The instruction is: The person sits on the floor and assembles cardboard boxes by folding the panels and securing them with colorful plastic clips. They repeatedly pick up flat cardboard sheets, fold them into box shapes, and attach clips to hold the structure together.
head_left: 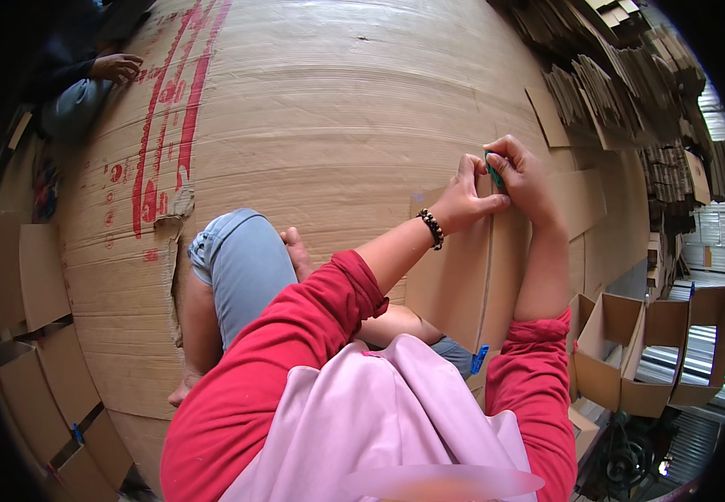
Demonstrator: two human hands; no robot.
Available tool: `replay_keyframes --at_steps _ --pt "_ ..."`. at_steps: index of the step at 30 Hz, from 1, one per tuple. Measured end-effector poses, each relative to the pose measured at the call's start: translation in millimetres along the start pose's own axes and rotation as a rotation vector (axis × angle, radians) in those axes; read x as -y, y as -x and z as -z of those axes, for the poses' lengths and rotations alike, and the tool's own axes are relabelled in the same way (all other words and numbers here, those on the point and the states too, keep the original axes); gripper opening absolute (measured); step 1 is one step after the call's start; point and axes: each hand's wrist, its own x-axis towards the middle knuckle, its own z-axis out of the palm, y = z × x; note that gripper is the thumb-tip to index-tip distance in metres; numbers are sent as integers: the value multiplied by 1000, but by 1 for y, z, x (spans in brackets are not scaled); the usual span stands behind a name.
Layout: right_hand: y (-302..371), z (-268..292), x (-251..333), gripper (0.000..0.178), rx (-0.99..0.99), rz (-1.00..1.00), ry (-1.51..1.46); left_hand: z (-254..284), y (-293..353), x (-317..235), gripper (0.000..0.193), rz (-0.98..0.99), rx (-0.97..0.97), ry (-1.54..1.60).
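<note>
Blue clip (479,360) at near end of cardboard (450,272), right hand (523,177) pinching green clip (495,174) at far end, seating unclear; left hand (461,201) alongside, can't tell grip.

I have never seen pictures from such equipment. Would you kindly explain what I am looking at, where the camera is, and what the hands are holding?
There is no robot here: these are a person's bare hands. The picture comes from a wide fisheye camera on that person's head, looking down, so straight edges bend. The seated person wears red sleeves.

The right hand pinches a small green object, perhaps a clip. The left hand is close beside it, over brown cardboard; its exact grip is unclear. A blue clip shows near the cardboard's lower end.

Below spreads a large cardboard sheet with red print. Open cardboard boxes stand at right; another person's hand appears upper left.
</note>
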Motion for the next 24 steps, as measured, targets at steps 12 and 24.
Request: replay_keyframes --at_steps 12,24 --pt "135 67 16 66 -608 126 179 137 65 -19 82 100 -137 34" --pt "198 70 -38 70 -487 560 -1124 108 118 -121 114 -48 409 122"
